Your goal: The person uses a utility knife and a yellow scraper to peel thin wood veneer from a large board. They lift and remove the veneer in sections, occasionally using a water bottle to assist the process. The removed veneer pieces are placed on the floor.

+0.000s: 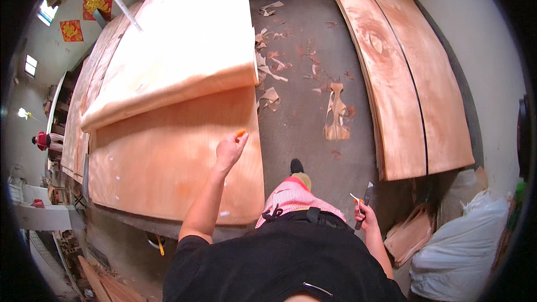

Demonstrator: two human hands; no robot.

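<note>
My left hand (229,152) is closed, pinching a small orange piece (240,132) between thumb and fingers. It hovers over the right part of a wood veneer sheet (168,162) on the near end of a broad stack. Above that, a large veneer sheet (184,39) is folded back, its rounded fold (173,96) running across the stack. Low on my right side, my right hand (367,219) grips a dark utility knife (367,193) that points upward. A thin white piece with an orange end (356,198) sticks out by the same fingers; its kind is unclear.
Another veneer stack (414,78) with a dark lengthwise line lies to the right. Torn veneer scraps (271,67) and a holed veneer piece (337,114) litter the floor between the stacks. A white sack (458,246) stands at lower right. Far left, a person in red (42,141) is visible.
</note>
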